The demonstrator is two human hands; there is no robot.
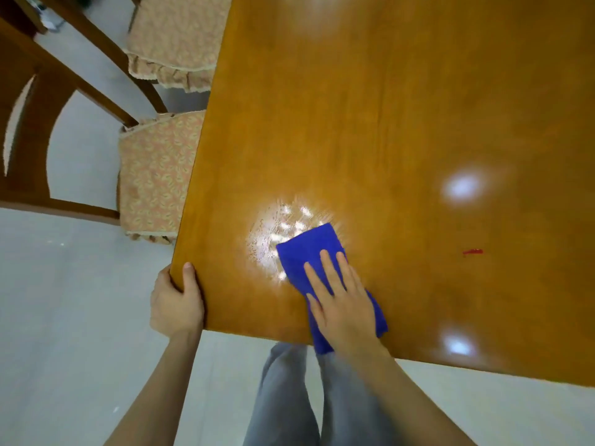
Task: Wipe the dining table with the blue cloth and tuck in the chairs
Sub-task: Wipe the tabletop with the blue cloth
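Glossy orange-brown wooden dining table [370,123], smooth lacquered top, faint grain, straight edges, sharp near-left corner. Several blurred white light glares on the finish. Blue cloth [309,249], folded into a rough rectangle, soft microfibre-like nap, lies flat on the tabletop near the near edge, its lower end reaching that edge. Just beyond and left of the cloth, a wet streaky patch [273,233] shines with speckled highlights.

Right hand [344,294] lies palm-down on the cloth, fingers spread and flat, pressing it to the wood; not curled around it. Left hand [177,300] clamps the table's near-left corner, thumb on top, fingers wrapped under the edge.

Small red smear or scrap [472,252] on the tabletop, well right of the cloth; too small to identify.

Two wooden chairs on the table's left side: near chair [151,185] and far chair [174,43], dark brown frames with curved back slats, seats covered in peach patterned fabric with frilled trim, both seats partly under the table edge. Pale glossy tiled floor [64,317]. Grey trousers [289,397] below. No readable writing or labels.
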